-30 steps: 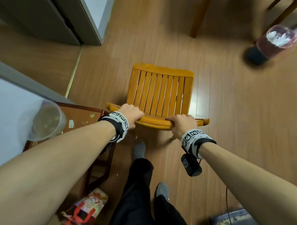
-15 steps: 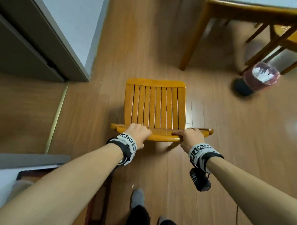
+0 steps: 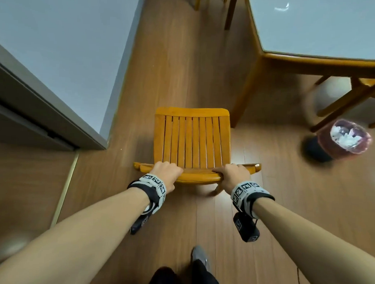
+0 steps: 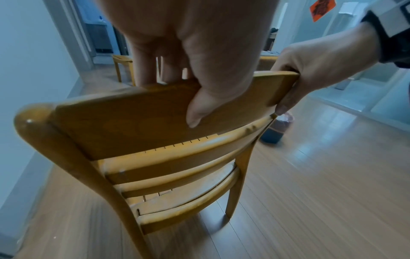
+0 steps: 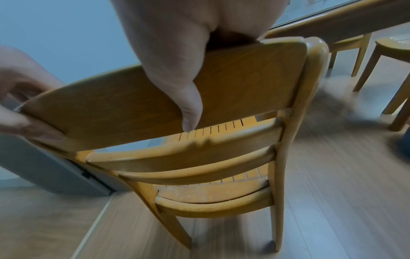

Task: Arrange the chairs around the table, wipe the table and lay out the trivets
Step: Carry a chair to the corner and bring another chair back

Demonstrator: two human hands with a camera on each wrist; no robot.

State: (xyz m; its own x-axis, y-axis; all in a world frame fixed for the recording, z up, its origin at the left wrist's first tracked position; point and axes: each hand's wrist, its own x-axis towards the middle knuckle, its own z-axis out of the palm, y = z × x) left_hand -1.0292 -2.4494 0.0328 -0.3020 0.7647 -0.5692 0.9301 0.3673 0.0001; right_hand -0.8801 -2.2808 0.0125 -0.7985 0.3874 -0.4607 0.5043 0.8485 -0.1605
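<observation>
A yellow wooden chair [image 3: 192, 140] with a slatted seat stands in front of me on the wood floor. My left hand [image 3: 167, 173] grips the left part of its top back rail, thumb on the rear face [image 4: 199, 108]. My right hand [image 3: 232, 174] grips the right part of the same rail [image 5: 168, 98]. The table [image 3: 312, 60], with a pale glass top and wooden frame, stands ahead to the right; its near corner leg [image 3: 245, 95] is just beyond the chair's right front corner. No trivets show.
A grey wall and door frame [image 3: 55, 124] close in on the left. A bin [image 3: 342, 139] lined with a pink bag sits on the floor at the right, under another chair [image 3: 354, 92] by the table. More chair legs [image 3: 196, 1] show at the far end.
I have walked forward with the chair held by both hands. The table and the bin have come nearer on the right, and the small side table at my left has dropped out of view.
</observation>
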